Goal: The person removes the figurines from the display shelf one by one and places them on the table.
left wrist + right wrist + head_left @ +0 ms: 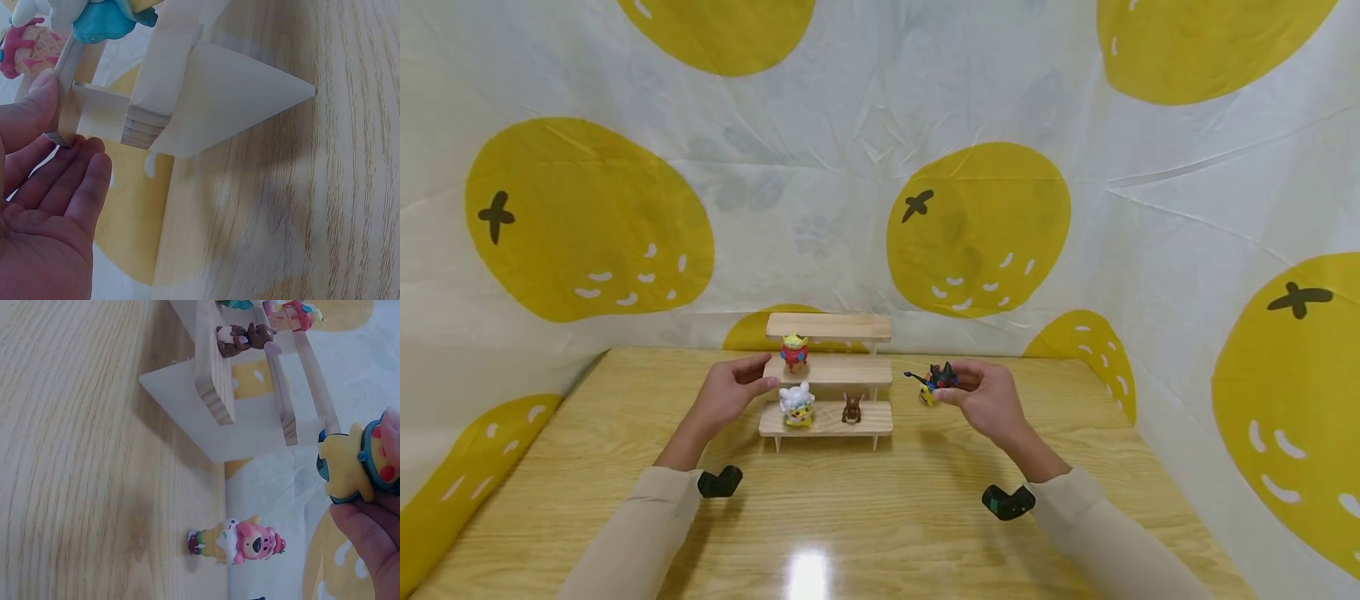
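A three-tier wooden display shelf (pixel 846 372) stands on the table. My left hand (pixel 727 393) grips the left end of its middle board, thumb (pixel 31 109) above and fingers below. To the right of the shelf, my right hand (pixel 988 402) pinches a small yellow figurine (pixel 350 464) with red cheeks and a dark, pointed hood, held up off the table. On the middle board stands a red figurine (pixel 793 356) with a yellow top. The lowest board carries a yellow figurine with a white fluffy hat (pixel 797 404) and a brown figurine (pixel 852 409).
In the right wrist view, a pink bear figurine (pixel 253 544) on a cone-like base stands on the table to the right of the shelf. A white cloth (pixel 820 225) with large yellow fruit prints hangs behind and beside the wooden table (pixel 850 508).
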Motion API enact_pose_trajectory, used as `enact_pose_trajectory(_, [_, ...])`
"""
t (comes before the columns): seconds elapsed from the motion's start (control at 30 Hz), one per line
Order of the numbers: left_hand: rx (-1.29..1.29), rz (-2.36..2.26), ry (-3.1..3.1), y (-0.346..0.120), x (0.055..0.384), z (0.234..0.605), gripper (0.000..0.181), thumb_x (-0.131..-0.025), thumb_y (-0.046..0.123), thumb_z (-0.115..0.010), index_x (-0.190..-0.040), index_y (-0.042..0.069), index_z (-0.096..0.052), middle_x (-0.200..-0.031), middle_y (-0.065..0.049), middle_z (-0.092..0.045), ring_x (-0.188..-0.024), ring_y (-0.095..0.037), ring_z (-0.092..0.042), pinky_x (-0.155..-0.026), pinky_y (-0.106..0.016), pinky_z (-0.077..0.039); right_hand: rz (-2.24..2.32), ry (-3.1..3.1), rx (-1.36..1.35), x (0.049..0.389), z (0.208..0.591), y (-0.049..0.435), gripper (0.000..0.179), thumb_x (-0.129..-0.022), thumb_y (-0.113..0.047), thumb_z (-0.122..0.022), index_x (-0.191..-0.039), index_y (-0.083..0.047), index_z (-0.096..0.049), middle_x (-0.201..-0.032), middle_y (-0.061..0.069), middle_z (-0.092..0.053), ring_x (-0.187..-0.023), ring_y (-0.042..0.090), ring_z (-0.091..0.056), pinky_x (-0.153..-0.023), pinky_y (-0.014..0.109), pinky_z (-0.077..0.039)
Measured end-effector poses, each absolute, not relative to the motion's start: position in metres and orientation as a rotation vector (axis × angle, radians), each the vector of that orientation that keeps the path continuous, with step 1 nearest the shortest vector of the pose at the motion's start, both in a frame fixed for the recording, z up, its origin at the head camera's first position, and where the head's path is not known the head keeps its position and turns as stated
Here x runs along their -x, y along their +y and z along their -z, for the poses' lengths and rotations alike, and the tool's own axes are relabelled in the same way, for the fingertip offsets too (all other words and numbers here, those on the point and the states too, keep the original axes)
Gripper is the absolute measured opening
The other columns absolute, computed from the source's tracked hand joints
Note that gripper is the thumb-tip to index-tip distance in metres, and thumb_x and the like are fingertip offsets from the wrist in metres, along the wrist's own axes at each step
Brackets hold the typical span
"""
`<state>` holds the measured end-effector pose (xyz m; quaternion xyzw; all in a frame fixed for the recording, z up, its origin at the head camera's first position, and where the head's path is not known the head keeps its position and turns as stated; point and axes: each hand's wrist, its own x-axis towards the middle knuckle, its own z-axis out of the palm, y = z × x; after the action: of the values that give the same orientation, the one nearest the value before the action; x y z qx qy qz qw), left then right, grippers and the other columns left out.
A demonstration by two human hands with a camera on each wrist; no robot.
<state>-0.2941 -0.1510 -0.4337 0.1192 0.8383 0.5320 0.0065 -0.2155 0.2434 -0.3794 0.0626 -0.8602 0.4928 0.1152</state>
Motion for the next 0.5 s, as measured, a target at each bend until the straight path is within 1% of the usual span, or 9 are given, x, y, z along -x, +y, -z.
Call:
enact_pose_trajectory(0.23, [-0.383, -1.671, 2.617, -0.151, 0.294, 0.434, 0.062, -0.102, 0.023, -0.070, -0.155, 0.000, -0.048, -0.156, -0.024, -0.051, -0.144, -0.040, -0.052, -0.114, -0.053, -0.049, -1.429, -2.526, -0.175, 0.215, 0.381, 0.251, 0.035, -0.087, -0.004, -0.084, -0.118, 0.008, -0.074, -0.107, 0.025, -0.079, -0.099, 0.034, -0.079, -0.074, 0.019, -0.060])
enact_pose_trajectory(0.5, [-0.378, -1.676, 2.610, -0.151, 0.294, 0.434, 0.061, -0.102, 0.023, -0.070, -0.155, 0.000, -0.047, -0.156, -0.025, -0.051, -0.144, -0.040, -0.052, -0.114, -0.053, -0.049, -1.389, -2.552, -0.156, 0.214, 0.384, 0.258, 0.036, -0.086, -0.004, -0.084, -0.118, 0.008, -0.074, -0.105, 0.025, -0.079, -0.098, 0.035, -0.079, -0.074, 0.020, -0.061])
